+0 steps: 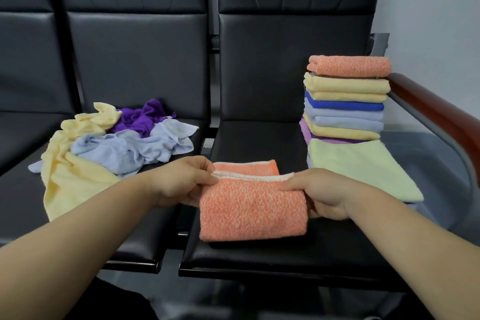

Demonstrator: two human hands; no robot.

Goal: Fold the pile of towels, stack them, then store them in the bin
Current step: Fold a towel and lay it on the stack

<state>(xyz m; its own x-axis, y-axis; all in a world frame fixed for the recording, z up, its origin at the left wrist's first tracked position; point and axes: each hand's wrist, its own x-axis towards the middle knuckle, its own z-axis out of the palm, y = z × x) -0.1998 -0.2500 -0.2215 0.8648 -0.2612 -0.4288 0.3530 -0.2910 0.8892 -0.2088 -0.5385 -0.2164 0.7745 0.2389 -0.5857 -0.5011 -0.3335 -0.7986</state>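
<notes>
Left hand [181, 184] and right hand [319, 195] each pinch an end of the orange towel [252, 210] on the black seat [259, 143]; folded stack [348, 101] right; loose pile [117, 143] left.

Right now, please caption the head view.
Left hand and right hand grip an orange towel between unfolded pile and folded stack.

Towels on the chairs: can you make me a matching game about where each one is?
Things:
1. front orange towel
2. purple towel
3. tall stack
4. pale green towel

Places:
A. crumpled in the pile on the left seat
B. sticking out flat near the stack's bottom
C. held by the left hand and right hand
D. beside the wooden armrest

Pairs: 1-C, 2-A, 3-D, 4-B.
</notes>
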